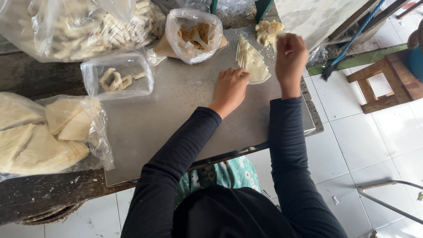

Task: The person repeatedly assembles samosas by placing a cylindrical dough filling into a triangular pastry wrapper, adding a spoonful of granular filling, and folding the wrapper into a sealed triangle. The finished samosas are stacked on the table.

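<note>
Head view, looking straight down: a person in long black sleeves stands at a metal counter (176, 114), both arms reaching forward over it. At the far side of the counter lies a fanned stack of thin, pale wedge-shaped dough sheets (252, 61), used here as the landmark. The left hand (230, 88) lies palm down, fingers curled loosely together, its fingertips resting on the near edge of the stack, forearm angled across the counter toward it. The right hand (289, 59) is raised just right of the stack, wrist bent, fingers pinched together on a small pale piece that is blurred; what that piece is cannot be told. Just beyond the stack sits a lump of crumpled pale dough (268, 31). Left of the stack stands an open clear bag of brown crumbly filling with a spoon (194, 34). Further left lies a clear bag holding a few pale ring shapes (116, 78), and well to the left a bag of large folded dough sheets (48, 132).
</note>
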